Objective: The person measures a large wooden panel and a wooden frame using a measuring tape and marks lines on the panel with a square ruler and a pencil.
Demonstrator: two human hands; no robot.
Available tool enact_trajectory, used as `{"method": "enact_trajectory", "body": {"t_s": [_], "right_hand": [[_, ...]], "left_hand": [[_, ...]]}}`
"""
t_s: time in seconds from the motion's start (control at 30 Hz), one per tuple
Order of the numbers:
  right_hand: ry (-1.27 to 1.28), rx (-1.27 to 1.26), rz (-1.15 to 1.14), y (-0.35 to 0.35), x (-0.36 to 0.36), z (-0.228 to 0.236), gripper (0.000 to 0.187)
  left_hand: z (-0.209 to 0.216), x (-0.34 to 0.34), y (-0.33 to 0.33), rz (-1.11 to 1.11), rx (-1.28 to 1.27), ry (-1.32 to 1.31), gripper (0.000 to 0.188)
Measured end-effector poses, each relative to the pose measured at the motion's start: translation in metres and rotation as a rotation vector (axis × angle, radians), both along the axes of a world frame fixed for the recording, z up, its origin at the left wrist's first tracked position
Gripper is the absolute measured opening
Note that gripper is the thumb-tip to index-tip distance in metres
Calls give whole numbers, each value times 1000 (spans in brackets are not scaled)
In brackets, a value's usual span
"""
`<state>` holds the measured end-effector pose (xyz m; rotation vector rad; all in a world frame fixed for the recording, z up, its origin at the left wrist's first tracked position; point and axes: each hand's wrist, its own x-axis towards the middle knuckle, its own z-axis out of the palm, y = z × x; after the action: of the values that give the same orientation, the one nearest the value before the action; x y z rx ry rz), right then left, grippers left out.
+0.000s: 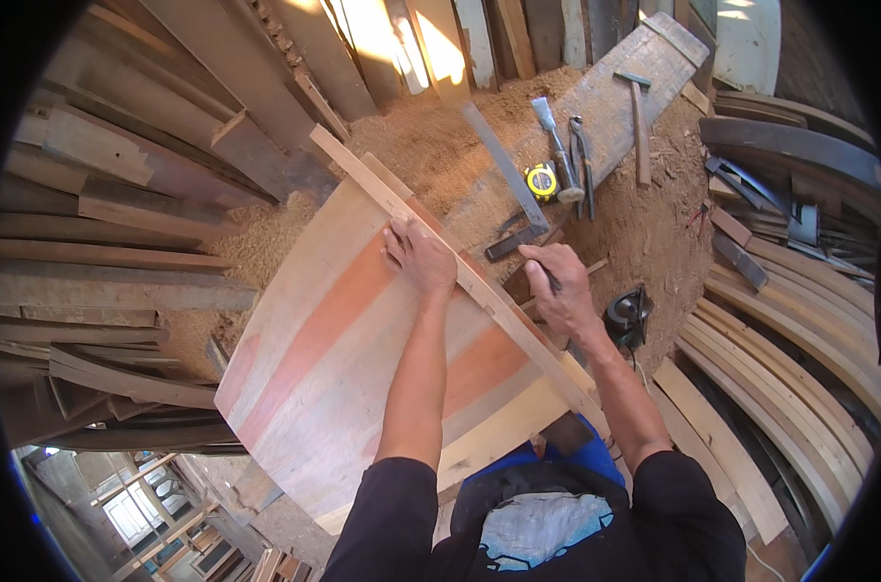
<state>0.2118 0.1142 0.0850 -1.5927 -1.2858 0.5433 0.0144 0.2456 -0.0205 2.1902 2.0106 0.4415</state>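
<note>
A large tapered wooden panel (334, 359) of pale and reddish boards lies before me. Across its right side runs a long, narrow wooden strip (489, 301), set diagonally. My left hand (423, 257) grips and presses this strip against the panel, its fingers bent over the strip's left edge. Just right of the strip, my right hand (562, 291) is closed around a thin dark pencil-like stick (555, 283), mostly hidden by the fingers. Past my right hand lies a try square (518, 184) with a metal blade and a dark stock.
A yellow tape measure (540, 181), a chisel (557, 145), pincers (583, 165) and a hammer (640, 126) lie on a sawdust-covered plank (668, 58). A dark power tool (628, 315) sits right of my right forearm. Stacked boards (120, 281) and curved slats (780, 388) flank me.
</note>
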Motion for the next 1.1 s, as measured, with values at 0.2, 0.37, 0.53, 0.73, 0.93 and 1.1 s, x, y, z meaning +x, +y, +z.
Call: {"method": "enact_trajectory", "body": {"t_s": [0.2, 0.37, 0.53, 0.73, 0.93, 1.1], "right_hand": [[58, -33, 52, 84, -43, -16, 20], [44, -8, 166, 141, -61, -20, 21], [-2, -33, 169, 196, -87, -25, 27], [-12, -143, 244, 249, -104, -41, 30], [-29, -86, 284, 283, -113, -50, 24], [-103, -143, 376, 296, -113, -49, 16]], "left_hand": [[7, 5, 1, -62, 89, 78, 50], [4, 1, 2, -100, 71, -48, 56], [-3, -6, 6, -76, 28, 23, 53], [2, -3, 5, -97, 19, -16, 45], [6, -3, 5, -99, -85, -45, 52], [6, -5, 3, -90, -96, -78, 53]]}}
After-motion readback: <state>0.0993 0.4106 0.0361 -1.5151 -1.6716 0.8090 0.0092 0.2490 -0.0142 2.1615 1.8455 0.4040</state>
